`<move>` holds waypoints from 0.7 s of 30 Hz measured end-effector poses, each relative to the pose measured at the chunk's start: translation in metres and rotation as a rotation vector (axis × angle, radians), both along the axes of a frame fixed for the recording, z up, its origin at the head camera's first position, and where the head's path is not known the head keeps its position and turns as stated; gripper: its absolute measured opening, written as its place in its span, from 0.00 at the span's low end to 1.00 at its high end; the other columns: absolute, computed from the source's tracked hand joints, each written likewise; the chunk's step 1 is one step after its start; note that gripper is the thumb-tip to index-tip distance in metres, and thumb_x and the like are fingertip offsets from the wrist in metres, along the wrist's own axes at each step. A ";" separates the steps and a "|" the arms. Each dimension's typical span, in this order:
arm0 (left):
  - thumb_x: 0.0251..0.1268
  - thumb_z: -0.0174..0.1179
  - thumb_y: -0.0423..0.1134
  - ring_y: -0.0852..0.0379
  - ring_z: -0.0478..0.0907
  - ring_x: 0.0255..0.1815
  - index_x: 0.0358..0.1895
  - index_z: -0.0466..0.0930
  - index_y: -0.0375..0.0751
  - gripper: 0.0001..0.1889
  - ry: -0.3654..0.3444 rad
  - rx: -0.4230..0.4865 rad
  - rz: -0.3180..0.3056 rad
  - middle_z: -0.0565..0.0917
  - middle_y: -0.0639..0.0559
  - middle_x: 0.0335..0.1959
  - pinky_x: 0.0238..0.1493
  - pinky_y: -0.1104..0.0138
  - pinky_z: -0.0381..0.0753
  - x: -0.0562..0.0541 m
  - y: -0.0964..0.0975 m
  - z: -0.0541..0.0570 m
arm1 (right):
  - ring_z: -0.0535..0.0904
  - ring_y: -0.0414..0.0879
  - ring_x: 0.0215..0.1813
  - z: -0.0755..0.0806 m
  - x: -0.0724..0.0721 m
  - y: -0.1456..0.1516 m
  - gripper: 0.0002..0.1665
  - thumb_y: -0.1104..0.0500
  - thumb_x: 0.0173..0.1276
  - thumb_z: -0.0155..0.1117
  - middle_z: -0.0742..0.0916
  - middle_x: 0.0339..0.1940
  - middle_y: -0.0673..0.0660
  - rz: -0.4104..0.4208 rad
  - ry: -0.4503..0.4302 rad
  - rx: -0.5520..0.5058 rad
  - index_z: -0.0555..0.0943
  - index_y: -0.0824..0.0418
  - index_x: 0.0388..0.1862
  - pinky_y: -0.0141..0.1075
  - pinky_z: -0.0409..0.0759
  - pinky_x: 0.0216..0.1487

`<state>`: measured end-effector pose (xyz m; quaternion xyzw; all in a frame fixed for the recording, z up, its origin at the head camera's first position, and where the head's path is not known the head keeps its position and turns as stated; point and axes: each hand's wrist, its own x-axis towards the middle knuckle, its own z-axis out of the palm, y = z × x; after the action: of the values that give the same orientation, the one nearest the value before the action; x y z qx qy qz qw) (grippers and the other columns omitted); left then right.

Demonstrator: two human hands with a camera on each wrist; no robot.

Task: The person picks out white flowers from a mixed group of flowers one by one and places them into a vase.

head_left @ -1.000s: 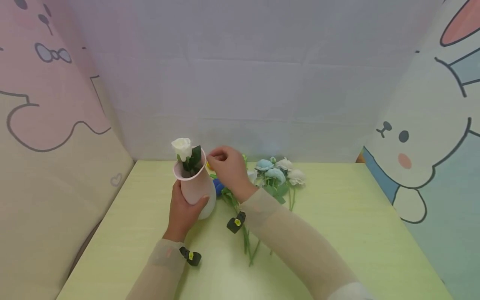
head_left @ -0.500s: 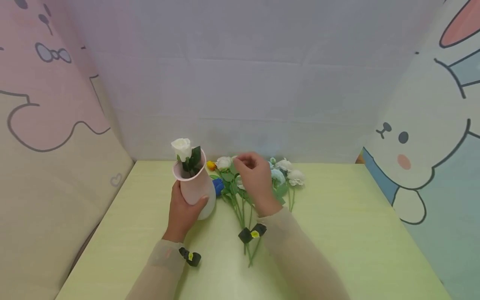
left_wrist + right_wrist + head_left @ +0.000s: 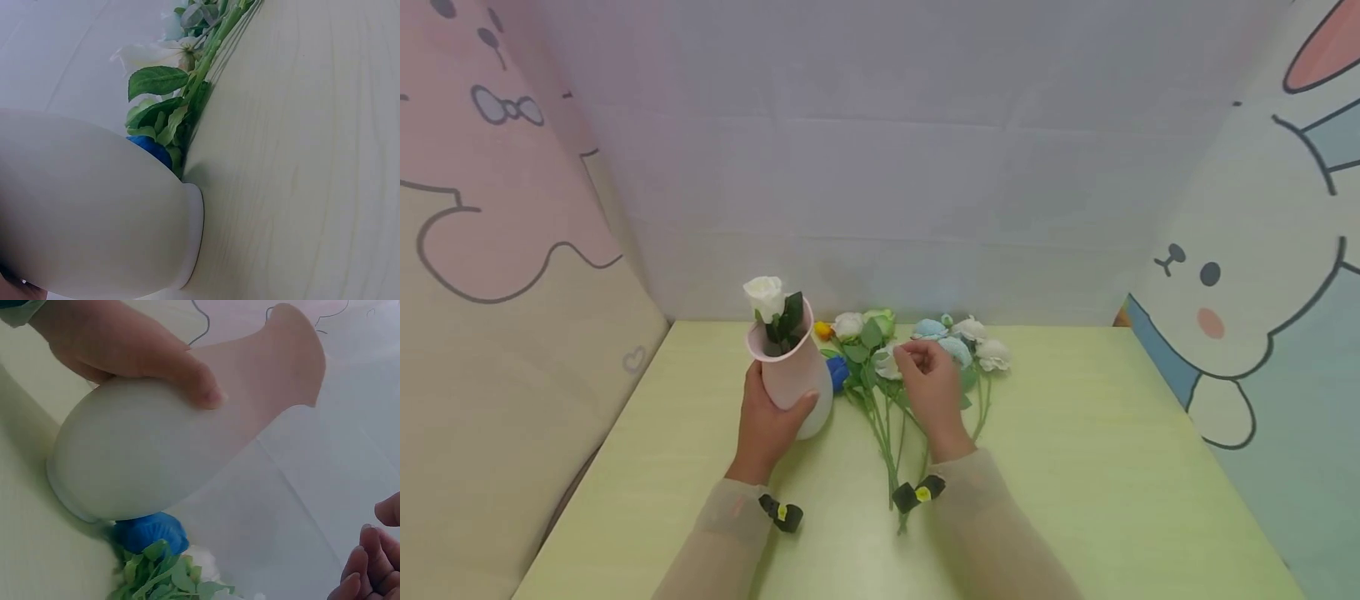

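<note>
My left hand [image 3: 767, 429] grips the side of a pale pink and white vase [image 3: 793, 379], its thumb across the front. A white rose [image 3: 765, 297] with dark green leaves stands in the vase's mouth. In the left wrist view the vase's foot [image 3: 192, 234] is down at the table. My right hand [image 3: 935, 392] hovers over a bunch of artificial flowers, fingers loosely curled, nearest a white flower [image 3: 887, 362]. The right wrist view shows a gap between that hand's thumb [image 3: 389, 511] and fingers, with nothing between them. Part of the flower stems is hidden behind this hand.
Beside the vase lie a blue flower [image 3: 837, 372], an orange bud [image 3: 823, 331] and a light green flower [image 3: 880, 321]. Light blue flowers [image 3: 955, 350] and cream flowers [image 3: 992, 355] lie farther right. Green stems [image 3: 891, 467] point toward the table's front. A pale curtain [image 3: 887, 183] hangs behind.
My right hand has moved from beside the vase's rim to the right and down over the flowers. The left hand, the vase and the rose have stayed in place.
</note>
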<state>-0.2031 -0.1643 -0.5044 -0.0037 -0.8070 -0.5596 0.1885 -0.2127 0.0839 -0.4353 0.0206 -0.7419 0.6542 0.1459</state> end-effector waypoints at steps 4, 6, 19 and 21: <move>0.56 0.78 0.47 0.43 0.71 0.62 0.79 0.54 0.50 0.51 0.000 0.000 -0.002 0.70 0.47 0.68 0.63 0.41 0.71 -0.001 0.000 -0.001 | 0.79 0.46 0.37 -0.016 -0.002 -0.002 0.13 0.53 0.75 0.67 0.85 0.35 0.55 0.008 -0.006 0.041 0.83 0.61 0.48 0.36 0.77 0.38; 0.56 0.78 0.47 0.43 0.71 0.62 0.79 0.54 0.50 0.51 0.001 -0.002 -0.001 0.70 0.47 0.68 0.63 0.41 0.70 -0.001 0.000 -0.001 | 0.80 0.47 0.40 -0.023 -0.003 -0.002 0.13 0.53 0.75 0.67 0.85 0.38 0.55 0.010 -0.021 0.064 0.83 0.61 0.49 0.39 0.78 0.41; 0.56 0.78 0.47 0.43 0.71 0.63 0.80 0.53 0.51 0.52 -0.012 -0.003 0.002 0.69 0.47 0.69 0.64 0.40 0.70 -0.001 0.000 -0.001 | 0.82 0.53 0.49 -0.062 -0.005 0.005 0.16 0.56 0.75 0.65 0.86 0.45 0.58 0.028 -0.194 0.238 0.81 0.65 0.54 0.48 0.82 0.49; 0.56 0.78 0.47 0.42 0.71 0.63 0.80 0.52 0.50 0.52 -0.012 -0.008 0.002 0.68 0.46 0.69 0.64 0.40 0.70 -0.001 0.000 0.000 | 0.82 0.54 0.50 -0.066 -0.004 0.006 0.17 0.56 0.75 0.65 0.86 0.46 0.59 0.037 -0.211 0.262 0.81 0.66 0.55 0.49 0.82 0.50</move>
<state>-0.2039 -0.1644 -0.5049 -0.0006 -0.8105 -0.5560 0.1843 -0.2170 0.0901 -0.5016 -0.0156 -0.8316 0.5528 0.0514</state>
